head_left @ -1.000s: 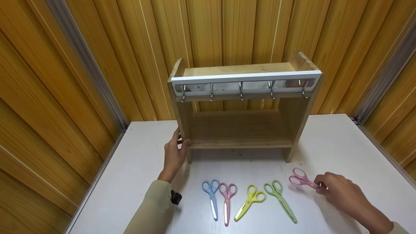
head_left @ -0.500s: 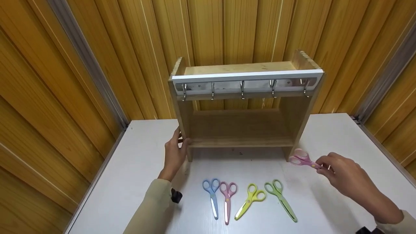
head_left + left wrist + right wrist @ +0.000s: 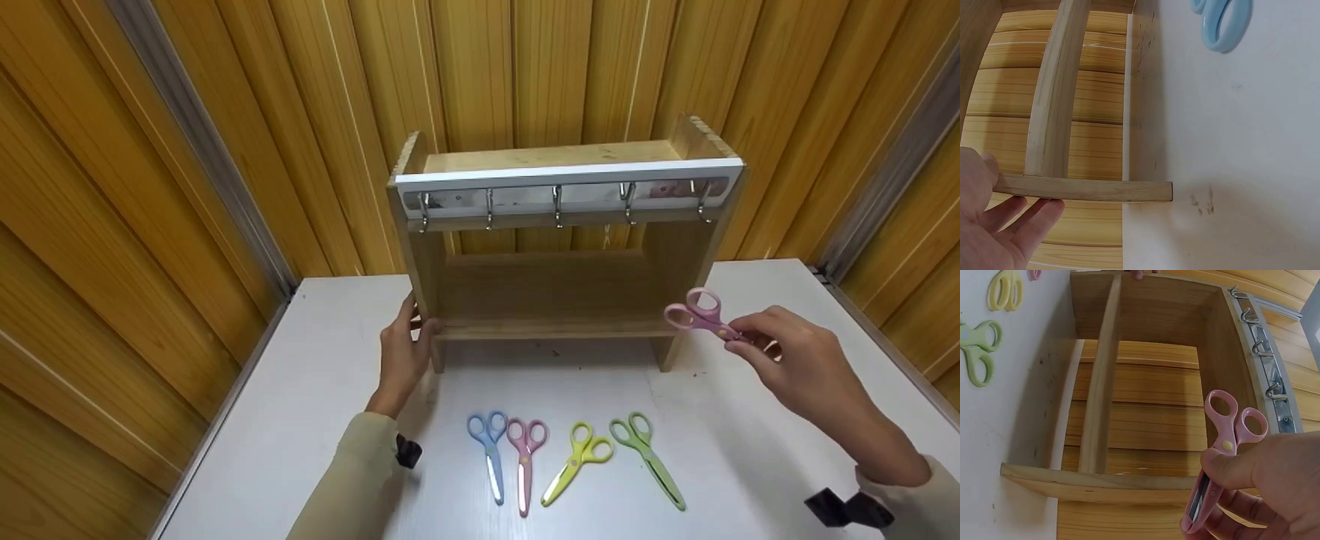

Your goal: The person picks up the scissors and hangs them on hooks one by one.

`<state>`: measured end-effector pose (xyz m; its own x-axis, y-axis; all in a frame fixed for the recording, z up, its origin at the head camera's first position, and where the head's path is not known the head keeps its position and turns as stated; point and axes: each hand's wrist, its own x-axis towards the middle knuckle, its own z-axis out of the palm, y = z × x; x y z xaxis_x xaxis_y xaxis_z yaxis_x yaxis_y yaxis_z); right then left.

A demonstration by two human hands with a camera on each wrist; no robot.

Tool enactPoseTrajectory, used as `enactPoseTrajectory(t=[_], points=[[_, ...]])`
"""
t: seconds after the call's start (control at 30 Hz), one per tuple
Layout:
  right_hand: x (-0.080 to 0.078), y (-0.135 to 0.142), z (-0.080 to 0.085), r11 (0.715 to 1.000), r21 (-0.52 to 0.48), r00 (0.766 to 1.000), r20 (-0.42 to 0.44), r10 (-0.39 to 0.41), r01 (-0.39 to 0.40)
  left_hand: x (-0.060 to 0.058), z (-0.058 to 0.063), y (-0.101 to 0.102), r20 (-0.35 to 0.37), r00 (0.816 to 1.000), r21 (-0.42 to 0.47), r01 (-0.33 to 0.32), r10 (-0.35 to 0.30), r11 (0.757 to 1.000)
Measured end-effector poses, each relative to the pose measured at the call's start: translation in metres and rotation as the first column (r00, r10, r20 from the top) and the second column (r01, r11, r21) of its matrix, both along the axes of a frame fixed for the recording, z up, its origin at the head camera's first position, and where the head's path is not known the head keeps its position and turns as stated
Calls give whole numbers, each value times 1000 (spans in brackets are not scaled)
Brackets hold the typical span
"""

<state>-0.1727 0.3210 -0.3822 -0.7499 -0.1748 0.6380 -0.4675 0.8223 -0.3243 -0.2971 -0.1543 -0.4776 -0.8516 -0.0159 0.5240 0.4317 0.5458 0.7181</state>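
Observation:
My right hand [image 3: 806, 360] pinches pink scissors [image 3: 1224, 439] by the blade end, handle loops pointing up and left, in the air beside the right side of a wooden shelf rack [image 3: 555, 331]. With thumb and fingers, my left hand [image 3: 401, 356] grips the rack's left side panel; the left wrist view has this hand [image 3: 994, 219] around the panel's edge. Across the rack's top front runs a metal hook rail [image 3: 525, 199] with several hooks, nothing hanging on them. Before the rack lie blue scissors [image 3: 490, 454], a second pink pair [image 3: 525, 465], yellow scissors [image 3: 574, 469] and green scissors [image 3: 651, 461].
The rack stands on a white table [image 3: 322, 480]. Wood-patterned panels [image 3: 480, 67] rise behind and at both sides, with grey metal strips [image 3: 225, 150] at the corners. Dark marks [image 3: 1202, 202] dot the tabletop near the rack.
My right hand has lifted the pink scissors up from low over the table at the right to about the lower shelf's height. The left hand stays on the rack.

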Motion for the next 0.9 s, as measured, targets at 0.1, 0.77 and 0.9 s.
enactPoseTrajectory(t=[0.1,0.77,0.9], points=[[-4,-4,6,1000,-31,999,-42,-4,2,-1,0,0,-7,1000,0,2,-2,1000],[-32,-20,36,965,-261,997,-74,-28,8,0,2,1,10,1000,20,-8,8,1000],[-40,-20,34,956,-293,998,-56,-33,15,1,3,2,31,999,29,-14,13,999]])
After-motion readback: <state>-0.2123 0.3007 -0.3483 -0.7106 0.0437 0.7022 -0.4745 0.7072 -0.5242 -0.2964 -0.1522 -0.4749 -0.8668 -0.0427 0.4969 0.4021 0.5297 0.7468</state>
